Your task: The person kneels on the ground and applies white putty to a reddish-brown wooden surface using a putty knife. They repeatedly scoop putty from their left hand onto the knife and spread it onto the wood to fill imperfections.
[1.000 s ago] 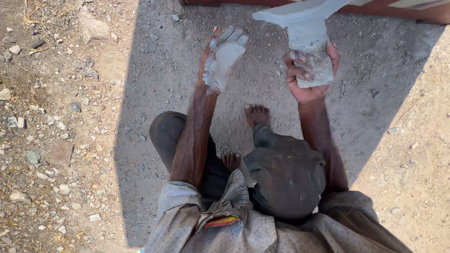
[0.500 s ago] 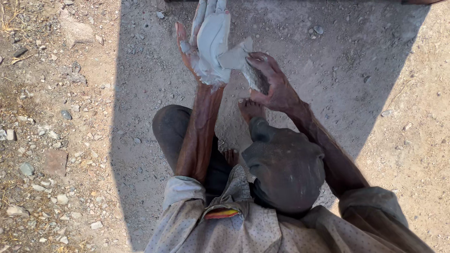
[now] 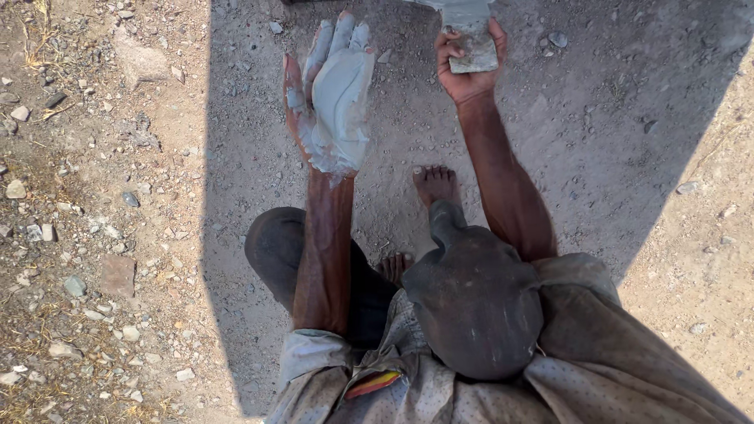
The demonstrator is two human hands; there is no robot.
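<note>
My left hand [image 3: 334, 98] is held out flat, palm up, fingers apart, coated in pale grey wet mortar, with a thick patch of the mortar [image 3: 342, 106] lying on the palm. My right hand [image 3: 465, 63] is further right and higher, fingers closed around a flat grey trowel-like blade [image 3: 471, 35] smeared with the same mortar; its top runs out of view. The two hands are apart. Below them my bare foot [image 3: 436, 184] rests on the ground and my bent knees in dark trousers [image 3: 475, 294] fill the lower middle.
I squat on dry sandy ground [image 3: 597, 133] in a patch of shade. Loose stones and gravel [image 3: 75, 235] are scattered over the sunlit strip on the left, with a larger flat rock [image 3: 141, 63] near the top left. A few pebbles [image 3: 556, 39] lie at the upper right.
My right hand with the blade has pulled away from my left palm to the upper right. My left hand has opened flat with mortar left on it.
</note>
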